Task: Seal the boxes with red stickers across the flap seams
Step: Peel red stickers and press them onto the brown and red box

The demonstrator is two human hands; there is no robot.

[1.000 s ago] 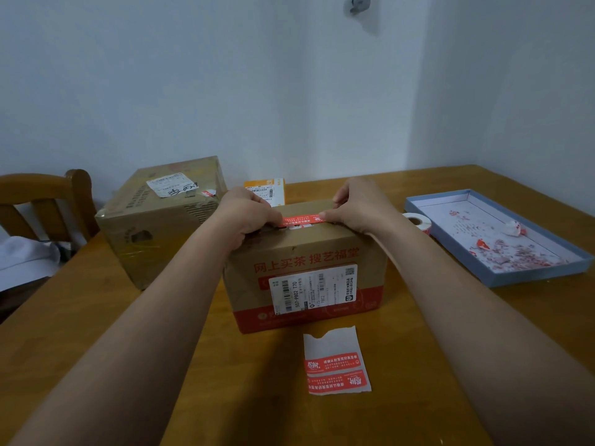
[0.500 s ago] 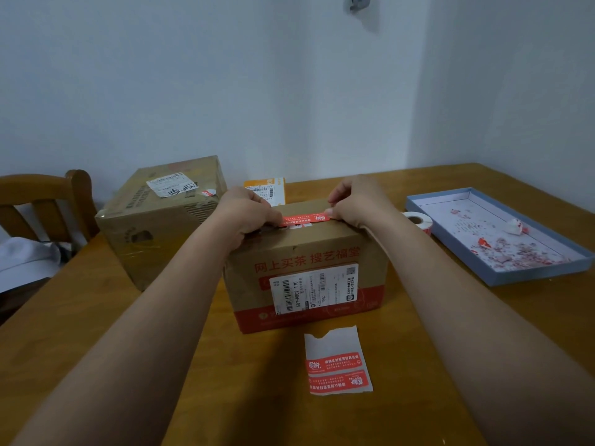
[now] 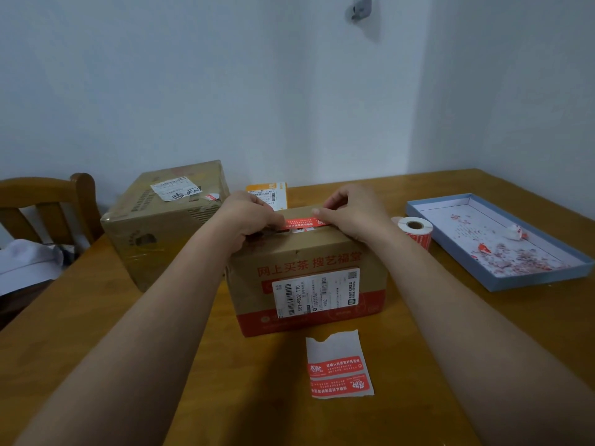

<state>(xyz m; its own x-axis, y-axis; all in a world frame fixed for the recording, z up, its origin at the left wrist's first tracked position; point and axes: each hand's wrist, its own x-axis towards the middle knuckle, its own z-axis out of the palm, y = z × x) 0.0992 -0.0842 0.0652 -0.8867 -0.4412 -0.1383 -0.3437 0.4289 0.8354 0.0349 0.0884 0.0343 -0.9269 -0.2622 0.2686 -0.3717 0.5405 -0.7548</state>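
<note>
Sticker-laying is our step: the red sticker (image 3: 297, 224) lies on top of the near box (image 3: 306, 278), across its seam. Our left hand (image 3: 249, 222) and right hand (image 3: 352, 214) pinch its ends with curled fingers; next we judge it needs pressing flat

Wooden table (image 3: 96, 333): boxes (image 3: 306, 278), sticker roll (image 3: 416, 231), tray (image 3: 502, 278).

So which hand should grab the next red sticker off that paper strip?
Probably the right hand: the sticker strip lies in front of the box, slightly to its right. Both hands are at the red sticker on the box top, so the difference is small.
</note>
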